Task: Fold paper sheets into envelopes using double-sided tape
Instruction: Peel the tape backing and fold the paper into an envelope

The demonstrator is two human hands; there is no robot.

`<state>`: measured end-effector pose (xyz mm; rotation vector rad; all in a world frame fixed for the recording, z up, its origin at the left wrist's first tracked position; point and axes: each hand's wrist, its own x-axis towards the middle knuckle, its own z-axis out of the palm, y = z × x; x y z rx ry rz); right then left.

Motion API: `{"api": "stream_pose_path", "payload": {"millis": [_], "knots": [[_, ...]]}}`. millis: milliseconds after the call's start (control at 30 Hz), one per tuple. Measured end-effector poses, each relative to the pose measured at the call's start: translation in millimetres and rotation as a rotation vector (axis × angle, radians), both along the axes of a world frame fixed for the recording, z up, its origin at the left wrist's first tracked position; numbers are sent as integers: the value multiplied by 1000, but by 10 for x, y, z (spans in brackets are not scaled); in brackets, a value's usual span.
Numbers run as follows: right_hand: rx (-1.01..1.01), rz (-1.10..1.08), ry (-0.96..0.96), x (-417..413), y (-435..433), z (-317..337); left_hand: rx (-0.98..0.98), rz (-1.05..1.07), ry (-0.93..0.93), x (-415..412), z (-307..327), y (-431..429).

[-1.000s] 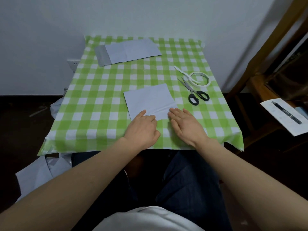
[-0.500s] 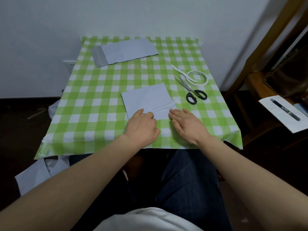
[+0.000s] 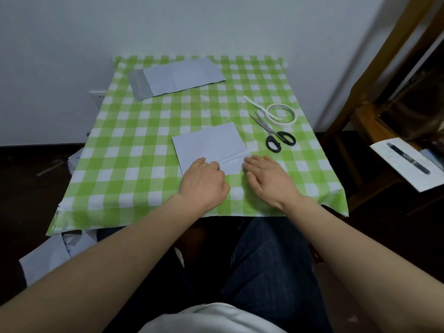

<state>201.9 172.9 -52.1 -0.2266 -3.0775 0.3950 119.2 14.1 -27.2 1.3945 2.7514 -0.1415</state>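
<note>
Green checked tablecloth [image 3: 134, 150]: one far paper [image 3: 182, 74], one near paper [image 3: 211, 143], one scissors [image 3: 274, 134], one tape roll [image 3: 281, 123]. Bent left hand [image 3: 204, 183] presses the near paper; flat right hand [image 3: 269, 181] touches it.

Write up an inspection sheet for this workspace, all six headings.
Surface: green checked cloth, draped over the edges.
Job's things: folded sheet centre; tape roll and scissors right; another paper at the back.
Clutter: loose papers on floor, left.
Hands: left hand on sheet's near edge, fingers curled, grip unclear; right hand flat at its near-right corner.
Cables: nothing seen.
Surroundings: white wall, wall socket, wooden furniture, pen on a white page.
</note>
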Motion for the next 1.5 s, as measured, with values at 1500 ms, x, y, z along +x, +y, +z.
{"api": "stream_pose_path", "payload": {"millis": [1500], "knots": [[-10, 1, -41, -22, -230, -24, 101, 24, -206, 55, -204, -476]]}}
